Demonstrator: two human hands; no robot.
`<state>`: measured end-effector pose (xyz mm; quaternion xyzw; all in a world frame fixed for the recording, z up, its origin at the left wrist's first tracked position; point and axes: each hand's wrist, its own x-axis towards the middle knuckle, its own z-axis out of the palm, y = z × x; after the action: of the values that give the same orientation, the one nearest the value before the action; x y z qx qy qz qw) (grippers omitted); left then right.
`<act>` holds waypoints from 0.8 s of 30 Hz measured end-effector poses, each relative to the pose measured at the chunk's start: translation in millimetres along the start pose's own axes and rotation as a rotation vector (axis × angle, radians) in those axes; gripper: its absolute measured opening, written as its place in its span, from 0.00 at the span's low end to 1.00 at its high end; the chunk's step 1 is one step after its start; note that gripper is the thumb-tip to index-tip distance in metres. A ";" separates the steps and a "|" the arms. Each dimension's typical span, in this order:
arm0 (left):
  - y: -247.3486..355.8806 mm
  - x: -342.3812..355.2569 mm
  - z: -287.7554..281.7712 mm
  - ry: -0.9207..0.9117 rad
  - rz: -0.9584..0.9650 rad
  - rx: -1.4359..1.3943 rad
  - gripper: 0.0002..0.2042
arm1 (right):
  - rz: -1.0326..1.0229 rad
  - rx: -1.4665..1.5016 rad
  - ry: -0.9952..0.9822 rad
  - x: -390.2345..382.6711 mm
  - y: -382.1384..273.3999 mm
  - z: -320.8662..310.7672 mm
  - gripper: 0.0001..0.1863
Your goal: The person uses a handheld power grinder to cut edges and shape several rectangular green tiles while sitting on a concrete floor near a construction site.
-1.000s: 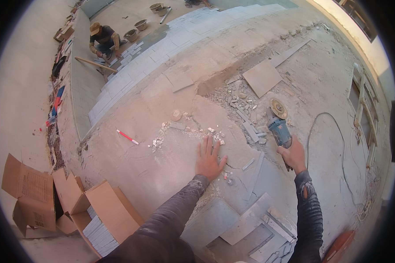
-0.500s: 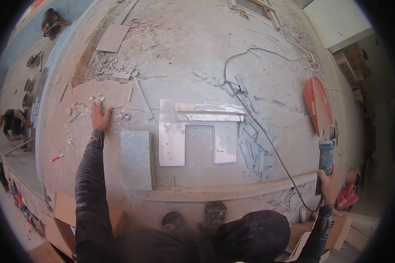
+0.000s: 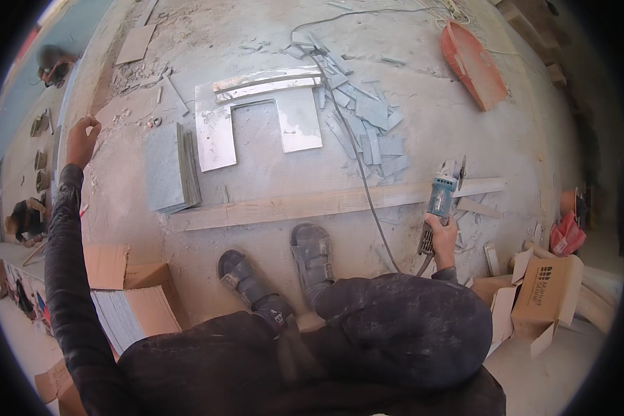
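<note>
The right hand (image 3: 442, 234) is closed around the rear handle of a blue angle grinder (image 3: 440, 197). The grinder points away from the person, and its disc end lies over the right part of a long wooden plank (image 3: 312, 204) that rests flat on the concrete floor (image 3: 423, 125). Whether the disc touches the plank cannot be told. A dark power cord (image 3: 357, 159) runs from the grinder across the floor toward the far edge of the view.

The left hand (image 3: 82, 141) is stretched out to the far left, fingers loosely curled and holding nothing. It rests at the edge of the floor near some small rubble. Whether it presses on the floor cannot be told.

Beyond the plank lies a stack of grey tiles (image 3: 170, 166), and just beside it, to the right, a pale tile (image 3: 256, 114) cut into a U shape with its opening toward the person. A heap of grey tile offcuts (image 3: 367, 114) lies to the right of the cut tile. A red tray-like object (image 3: 473, 64) lies farther right.

The person's two feet in grey sandals (image 3: 312, 253) stand just on the near side of the plank. Open cardboard boxes (image 3: 135, 305) holding tiles stand to the lower left, and another cardboard box (image 3: 544, 291) stands to the lower right. Another person (image 3: 26, 220) crouches at the far left edge.
</note>
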<state>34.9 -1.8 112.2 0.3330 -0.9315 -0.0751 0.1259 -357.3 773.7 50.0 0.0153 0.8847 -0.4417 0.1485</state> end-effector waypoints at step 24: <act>571.5 -25.0 295.4 -0.459 -0.616 -0.856 0.39 | -0.070 -0.001 0.068 -24.2 38.0 59.7 0.23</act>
<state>-374.1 469.1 -47.2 0.4837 -0.6815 -0.5489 0.0163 -313.3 752.5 -6.6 -0.0007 0.8893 -0.4455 0.1029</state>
